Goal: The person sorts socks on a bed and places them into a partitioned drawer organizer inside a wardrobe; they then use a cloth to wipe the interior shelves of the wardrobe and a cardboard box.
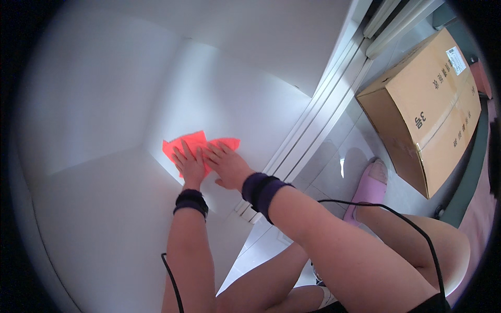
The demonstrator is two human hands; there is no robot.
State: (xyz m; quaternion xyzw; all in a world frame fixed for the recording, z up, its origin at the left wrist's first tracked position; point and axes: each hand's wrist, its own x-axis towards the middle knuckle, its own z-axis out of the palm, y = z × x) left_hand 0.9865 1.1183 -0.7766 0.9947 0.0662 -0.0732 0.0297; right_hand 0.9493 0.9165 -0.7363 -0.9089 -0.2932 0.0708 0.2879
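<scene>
A bright orange-red cloth [189,141] is spread on the white bottom panel [235,92] of a wardrobe-like cabinet, close to its inner corner. My left hand [191,164] rests flat on the cloth, fingers spread, near the side panel. Just to its right, my right hand [227,164] also lies flat, its fingertips on the cloth and its palm partly past the cloth's edge. Neither hand is closed around anything. Parts of the cloth are hidden under both hands. Each wrist wears a dark purple band.
White walls [94,90] enclose the cabinet interior. Grooved sliding-door tracks [313,121] run along its front edge. On the tiled floor stands a taped cardboard box [438,109] bearing writing. A pink slipper [370,184] is on my foot. Black cables [419,229] hang by my arms.
</scene>
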